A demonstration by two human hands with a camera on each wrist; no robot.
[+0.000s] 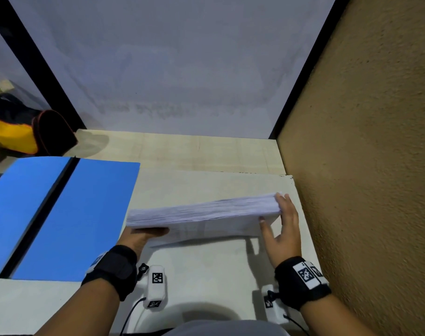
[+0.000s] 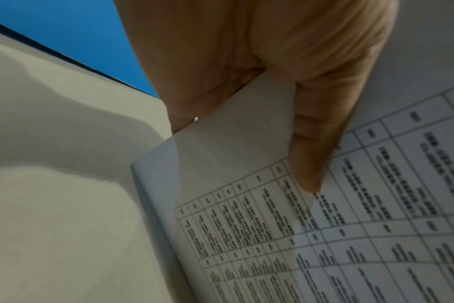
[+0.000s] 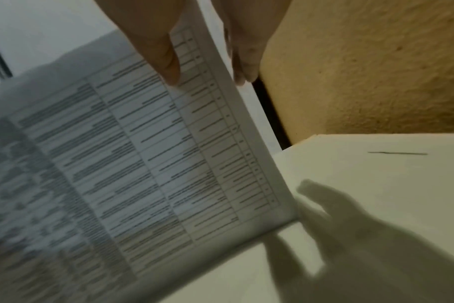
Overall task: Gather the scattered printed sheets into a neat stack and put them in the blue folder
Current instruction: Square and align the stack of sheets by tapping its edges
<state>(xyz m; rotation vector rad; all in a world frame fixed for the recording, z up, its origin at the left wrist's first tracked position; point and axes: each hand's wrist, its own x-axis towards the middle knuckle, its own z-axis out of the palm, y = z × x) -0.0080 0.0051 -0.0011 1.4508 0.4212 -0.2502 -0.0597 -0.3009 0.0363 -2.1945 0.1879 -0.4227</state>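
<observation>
A thick stack of printed sheets [image 1: 201,214] stands on its long edge on the pale table [image 1: 206,275], tilted slightly. My left hand [image 1: 146,235] grips its left end, with the thumb [image 2: 309,180] lying on the near printed face [image 2: 350,246] and the fingers hidden behind. My right hand [image 1: 284,221] is at the right end, its straight fingers [image 3: 244,71] pressed against that end and the thumb [image 3: 169,67] touching the printed face [image 3: 117,153]. The blue folder [image 1: 80,214] lies open flat to the left of the stack, and its blue [image 2: 78,41] also shows in the left wrist view.
A rough brown wall [image 1: 364,166] runs close along the right side of the table. A grey partition [image 1: 170,69] closes off the back. A black and yellow bag [image 1: 24,132] sits at the far left, behind the folder.
</observation>
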